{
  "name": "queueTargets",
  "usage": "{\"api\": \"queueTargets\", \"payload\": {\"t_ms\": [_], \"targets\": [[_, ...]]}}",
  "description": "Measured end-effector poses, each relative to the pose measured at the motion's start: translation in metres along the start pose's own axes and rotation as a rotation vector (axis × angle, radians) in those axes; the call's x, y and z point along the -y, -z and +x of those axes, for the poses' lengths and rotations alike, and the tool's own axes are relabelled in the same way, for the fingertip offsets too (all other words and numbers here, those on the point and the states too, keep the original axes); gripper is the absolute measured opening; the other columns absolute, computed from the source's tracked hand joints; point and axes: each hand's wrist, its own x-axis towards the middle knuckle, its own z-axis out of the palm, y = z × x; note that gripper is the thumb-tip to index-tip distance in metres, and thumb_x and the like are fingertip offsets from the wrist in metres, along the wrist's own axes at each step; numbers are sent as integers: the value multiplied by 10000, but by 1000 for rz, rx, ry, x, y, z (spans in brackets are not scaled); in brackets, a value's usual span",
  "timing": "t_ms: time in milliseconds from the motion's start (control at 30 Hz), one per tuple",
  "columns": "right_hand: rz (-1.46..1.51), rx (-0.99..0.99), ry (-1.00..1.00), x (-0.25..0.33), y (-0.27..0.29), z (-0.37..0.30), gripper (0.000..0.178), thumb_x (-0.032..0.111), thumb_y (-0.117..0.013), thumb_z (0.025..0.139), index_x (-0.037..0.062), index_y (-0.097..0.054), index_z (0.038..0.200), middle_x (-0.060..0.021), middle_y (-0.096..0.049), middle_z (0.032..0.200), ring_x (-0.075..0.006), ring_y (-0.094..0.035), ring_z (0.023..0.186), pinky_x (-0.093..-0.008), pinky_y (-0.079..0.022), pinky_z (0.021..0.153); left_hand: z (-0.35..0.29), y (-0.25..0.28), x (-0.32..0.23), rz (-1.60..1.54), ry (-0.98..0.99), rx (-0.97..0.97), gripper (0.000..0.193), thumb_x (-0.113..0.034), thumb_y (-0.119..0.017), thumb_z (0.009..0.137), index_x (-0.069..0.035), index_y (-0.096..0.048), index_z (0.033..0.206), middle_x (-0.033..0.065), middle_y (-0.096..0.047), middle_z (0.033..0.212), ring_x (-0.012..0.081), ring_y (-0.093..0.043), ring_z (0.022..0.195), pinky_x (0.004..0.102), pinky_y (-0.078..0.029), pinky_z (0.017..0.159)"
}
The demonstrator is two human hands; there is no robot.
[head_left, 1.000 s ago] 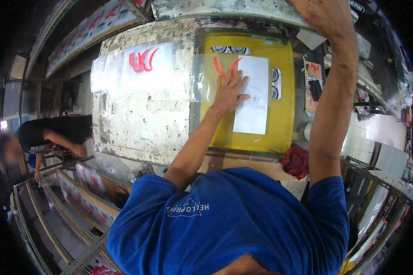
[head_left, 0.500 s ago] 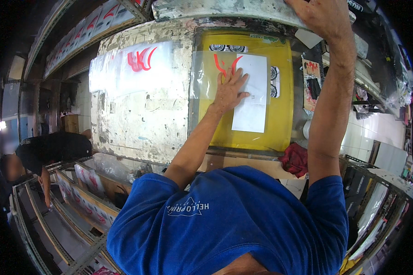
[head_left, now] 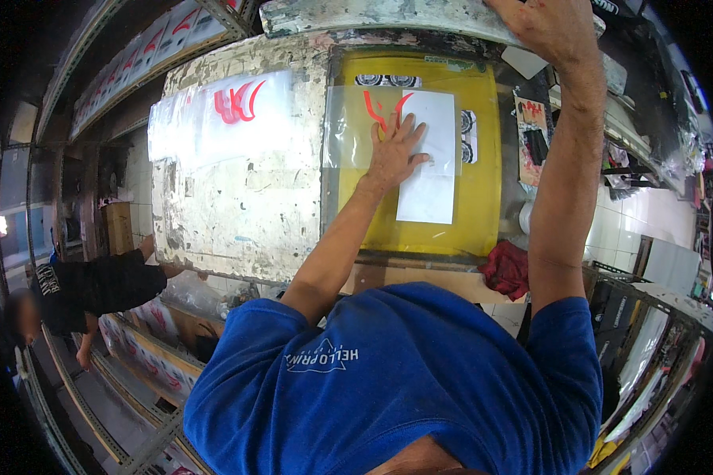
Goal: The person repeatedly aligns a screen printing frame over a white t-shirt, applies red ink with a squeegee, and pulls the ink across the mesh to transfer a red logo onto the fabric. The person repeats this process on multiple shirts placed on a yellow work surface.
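My left hand (head_left: 394, 155) lies flat with its fingers spread on a clear plastic sheet (head_left: 348, 127) that carries red curved marks (head_left: 373, 104). Beneath that sheet is a white paper rectangle (head_left: 426, 194), set on a yellow board (head_left: 479, 214) with dark round printed patterns (head_left: 468, 136) near its edges. Up at the far side, my right hand (head_left: 550, 30) is on a long, paint-stained pale bar (head_left: 388, 17), its fingers bent over it; the fingertips are cut off by the picture's top edge.
Left of the board, clear sheets with red marks (head_left: 238, 103) lie on a paint-flaked white tabletop (head_left: 238, 210). A dark red cloth (head_left: 505, 269) sits at the near right corner. Racks (head_left: 146, 71) hold printed sheets. At left, a person in dark clothes (head_left: 103, 289) leans over a rack.
The whole view has shifted slightly left. Both my hands keep their places on the sheet and the bar. The person at left has moved a little nearer.
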Motion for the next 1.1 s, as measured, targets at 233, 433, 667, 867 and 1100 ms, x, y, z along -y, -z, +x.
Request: {"api": "queueTargets", "payload": {"t_ms": [233, 433, 667, 867, 1100], "targets": [[-80, -71, 61, 25, 0, -12, 390, 197, -646, 712, -5, -740, 1032, -192, -739, 898, -298, -714, 777, -349, -551, 763, -2, 2, 4, 49, -41, -214, 690, -463, -671, 870, -128, -479, 1442, 125, -418, 1488, 365, -283, 1431, 639, -185, 1091], [-77, -36, 50, -7, -7, -63, 378, 189, -740, 751, 125, -735, 1123, -144, -722, 960, -283, -683, 872, -354, -514, 850, -3, 95, -36, -979, 67, -838, 876, -243, -846, 748, -3, -395, 1460, 129, -572, 1301, 282, -536, 1184, 425, -388, 993], [-76, 197, -33, 22, -54, -175, 424, 249, -779, 758, 274, -721, 1177, -65, -652, 879, -284, -619, 847, -386, -453, 731, -108, 97, -24, -1220, 469, -694, 772, -65, -907, 664, 67, -514, 1316, 92, -654, 1148, 190, -612, 1074, 320, -493, 938], [-24, 472, -93, -3, -119, -248, 586, 292, -798, 743, 267, -633, 1305, -72, -668, 971, -277, -639, 985, -460, -380, 923, -153, 31, 2, -461, 441, -610, 819, -235, -939, 561, 6, -605, 1269, 159, -571, 1324, 312, -519, 1218, 446, -410, 1036], [-108, 518, -153, -17, -169, -250, 728, 149, -765, 624, 238, -594, 1326, -57, -567, 1108, -277, -488, 1090, -491, -311, 960, -162, 23, 5, -197, 473, -550, 711, -341, -912, 537, -38, -699, 1143, 177, -488, 1403, 383, -400, 1266, 495, -330, 1053]]}}
